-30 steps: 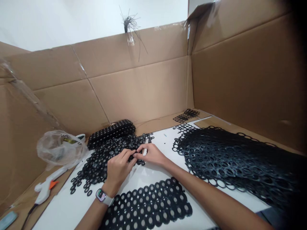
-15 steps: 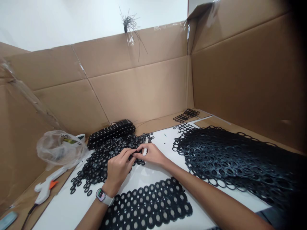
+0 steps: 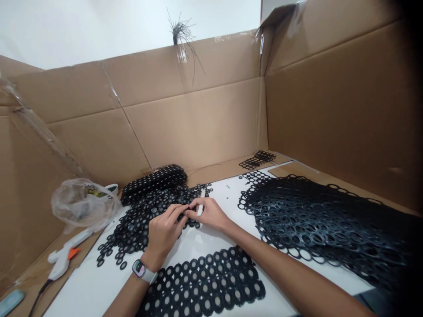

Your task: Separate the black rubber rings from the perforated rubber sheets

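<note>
My left hand (image 3: pixel 165 230), with a white-strapped watch (image 3: pixel 142 269) on its wrist, is closed in a pinch over the heap of small black rings (image 3: pixel 139 220). Its fingertips meet those of my right hand (image 3: pixel 211 214), also closed. A slim white pen-like tool (image 3: pixel 200 208) stands up between the right fingers. Something small and dark shows at the joined fingertips, mostly hidden by them. Below my hands lies a black panel of joined rings (image 3: pixel 205 281) with pale centres, partly under my left forearm.
A rolled black ring mesh (image 3: pixel 155 180) lies behind the heap. At left are a clear plastic bag (image 3: pixel 82 207) and a white glue gun (image 3: pixel 62 259) with a cord. Large black ring netting (image 3: pixel 307 215) covers the right side. Cardboard walls (image 3: pixel 198 119) enclose the table.
Both hands keep the same pinch at nearly the same spot. The whole view has shifted very slightly.
</note>
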`<state>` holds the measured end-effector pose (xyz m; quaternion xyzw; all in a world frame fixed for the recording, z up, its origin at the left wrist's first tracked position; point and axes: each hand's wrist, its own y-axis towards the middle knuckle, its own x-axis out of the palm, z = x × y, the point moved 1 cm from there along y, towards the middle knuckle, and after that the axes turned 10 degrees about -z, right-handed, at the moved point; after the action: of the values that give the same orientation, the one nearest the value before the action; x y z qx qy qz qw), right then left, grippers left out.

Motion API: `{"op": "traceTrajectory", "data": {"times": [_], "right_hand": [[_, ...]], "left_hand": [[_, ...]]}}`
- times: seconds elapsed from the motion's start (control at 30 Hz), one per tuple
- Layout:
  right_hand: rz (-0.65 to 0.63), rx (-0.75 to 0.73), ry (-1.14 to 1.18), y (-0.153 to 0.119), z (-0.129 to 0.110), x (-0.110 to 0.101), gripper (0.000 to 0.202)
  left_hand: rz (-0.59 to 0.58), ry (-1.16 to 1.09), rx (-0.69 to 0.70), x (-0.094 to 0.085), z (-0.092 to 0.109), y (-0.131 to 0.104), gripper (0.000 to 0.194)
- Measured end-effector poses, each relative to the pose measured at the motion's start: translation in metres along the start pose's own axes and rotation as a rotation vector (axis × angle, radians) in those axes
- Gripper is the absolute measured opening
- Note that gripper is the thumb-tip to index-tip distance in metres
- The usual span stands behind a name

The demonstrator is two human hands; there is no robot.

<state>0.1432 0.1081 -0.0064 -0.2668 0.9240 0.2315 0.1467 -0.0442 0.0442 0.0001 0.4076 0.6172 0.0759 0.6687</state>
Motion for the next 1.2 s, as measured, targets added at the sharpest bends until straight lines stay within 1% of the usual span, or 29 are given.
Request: {"op": "traceTrajectory", "data": {"times": [0.17,0.27,0.6,0.83,0.97,1.07,1.2], "right_hand": [[0.095,0.022,-0.07,-0.0014,-0.0036,0.0031,0.011],[0.124,0.015,-0.117,-0.0019,-0.0039,0.0034,0.013],[0.091,-0.009,-0.096,-0.001,0.0005,0.0028,0.019],[0.132,0.008,-0.104,-0.0025,-0.0042,0.0055,0.016],[0.162,-0.006,-0.078,-0.0032,-0.0045,0.0075,0.019],[0.155,-0.001,-0.046,-0.0031,-0.0042,0.0083,0.02],[0.158,-0.031,-0.018,-0.0025,-0.0055,0.0082,0.02]], "left_hand": [[-0.008,0.006,-0.03,0.0013,0.0014,0.0005,0.024],[0.005,0.007,-0.032,0.0022,0.0018,0.0003,0.026],[-0.003,-0.013,-0.032,0.0017,0.0013,0.0001,0.025],[0.025,-0.031,-0.014,-0.0003,0.0029,0.0006,0.024],[0.025,-0.042,-0.022,-0.0027,0.0029,0.0007,0.027],[0.043,-0.038,-0.005,-0.0036,0.0034,0.0018,0.025],[0.078,-0.044,0.005,-0.004,0.0047,0.0032,0.024]]}}
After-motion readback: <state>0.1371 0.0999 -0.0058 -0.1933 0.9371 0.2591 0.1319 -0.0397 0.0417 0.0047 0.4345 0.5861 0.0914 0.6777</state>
